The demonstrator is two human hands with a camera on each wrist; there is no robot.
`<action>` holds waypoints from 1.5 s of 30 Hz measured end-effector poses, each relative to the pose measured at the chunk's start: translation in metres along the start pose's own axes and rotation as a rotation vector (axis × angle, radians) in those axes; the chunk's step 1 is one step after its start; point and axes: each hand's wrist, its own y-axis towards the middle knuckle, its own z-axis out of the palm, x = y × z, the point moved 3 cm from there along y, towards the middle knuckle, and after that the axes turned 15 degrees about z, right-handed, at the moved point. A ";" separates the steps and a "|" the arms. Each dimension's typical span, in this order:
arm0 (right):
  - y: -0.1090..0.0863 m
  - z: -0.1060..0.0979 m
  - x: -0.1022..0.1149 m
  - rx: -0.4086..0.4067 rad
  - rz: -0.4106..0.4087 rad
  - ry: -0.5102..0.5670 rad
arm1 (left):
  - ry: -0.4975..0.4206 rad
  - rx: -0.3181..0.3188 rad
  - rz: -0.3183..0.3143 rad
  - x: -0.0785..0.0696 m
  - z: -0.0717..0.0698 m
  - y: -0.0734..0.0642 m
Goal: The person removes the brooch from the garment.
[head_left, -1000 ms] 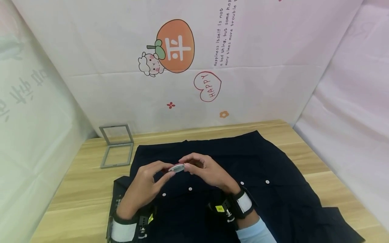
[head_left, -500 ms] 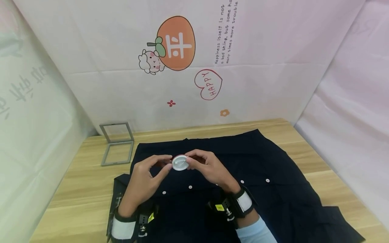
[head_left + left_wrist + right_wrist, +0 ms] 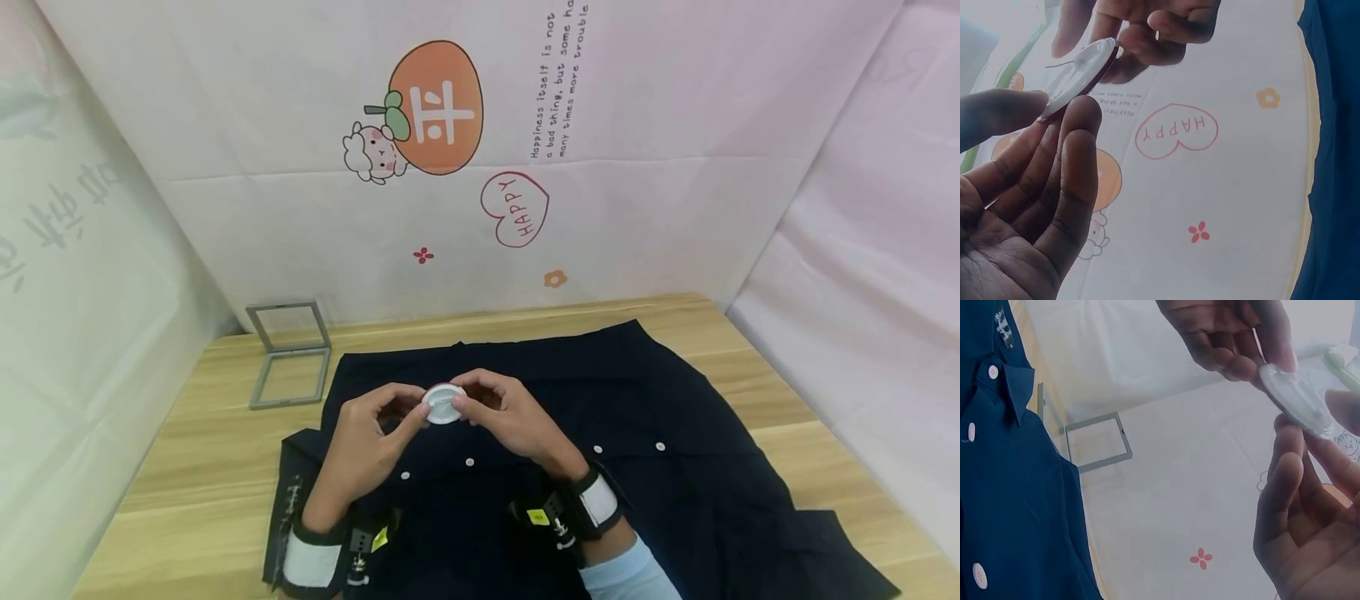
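Note:
A round pin badge [image 3: 444,403] is held up over the dark navy shirt [image 3: 570,383], its white back towards the head camera. My left hand [image 3: 363,442] pinches its left edge between thumb and fingers. The right hand [image 3: 517,417] pinches the opposite edge, with the thumb lying on the back. In the left wrist view, a thin pin wire stands out from the back of the badge [image 3: 1082,72], and a dark red edge shows on its other side. From the right wrist, the badge [image 3: 1294,397] looks tilted between both hands.
The buttoned shirt lies spread over a wooden table [image 3: 187,492]. A hinged grey frame [image 3: 288,379] stands half upright at the back left. Behind the table hangs a white printed cloth [image 3: 637,225], with further cloth at both sides.
The badge has been raised slightly and turned from nearly edge-on so its white back faces the head camera. Both hands keep hold of it, and the right thumb has shifted further onto the back.

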 end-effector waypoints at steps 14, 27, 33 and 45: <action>0.002 0.007 0.001 -0.005 -0.046 0.027 | -0.055 -0.011 -0.021 0.002 0.001 0.001; 0.003 0.008 0.003 -0.066 -0.127 -0.040 | -0.024 -0.008 -0.008 -0.002 0.003 0.003; 0.002 0.005 0.004 -0.129 -0.140 -0.091 | -0.024 -0.042 -0.015 -0.003 0.008 0.005; 0.001 0.004 0.006 -0.208 -0.195 -0.101 | -0.018 -0.075 -0.057 -0.006 0.013 0.007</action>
